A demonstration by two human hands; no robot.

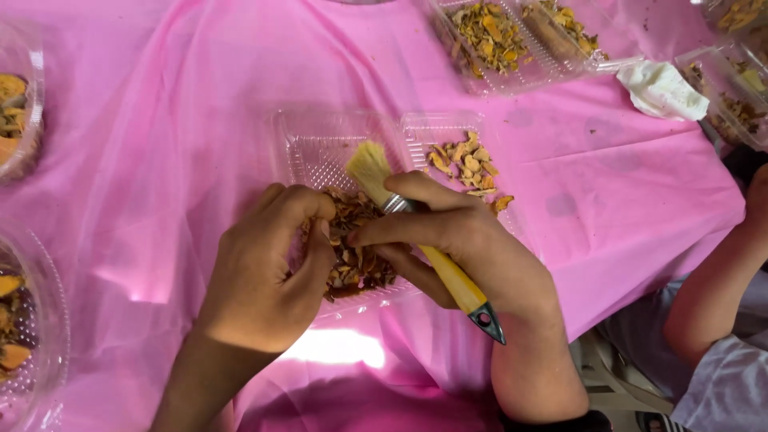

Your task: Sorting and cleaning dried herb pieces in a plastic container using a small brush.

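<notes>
**Two hands over a tray of dried pieces, brush in the right**

While the left hand [268, 268] curls over the near side of a clear plastic tray [320, 148], its fingers are bent inward and its thumb and fingertips pinch at the brown dried pieces [356, 260] heaped there; what exactly sits between the fingertips cannot be made out. The right hand [460, 244] is closed around a paintbrush [424, 240], gripping it near the metal ferrule, with the index finger stretched along the top toward the left hand. The brush's pale bristles [368, 170] point up and away from the person, over the empty part of the tray, and its yellow handle runs back across the palm to a dark tip that sticks out past the wrist.

Just beside the tray's right edge, a second clear compartment [440, 128] holds a small pile of lighter, yellow-orange pieces [468, 164], a few spilling onto the pink plastic table cover [160, 144]. Farther off at the top, another clear container [512, 48] is filled with similar yellow scraps, and a crumpled white tissue [660, 88] lies near it. Round clear bowls [32, 336] with orange chunks sit at the left edge. At the right, another person's bare forearm [720, 280] rests off the table edge.
</notes>
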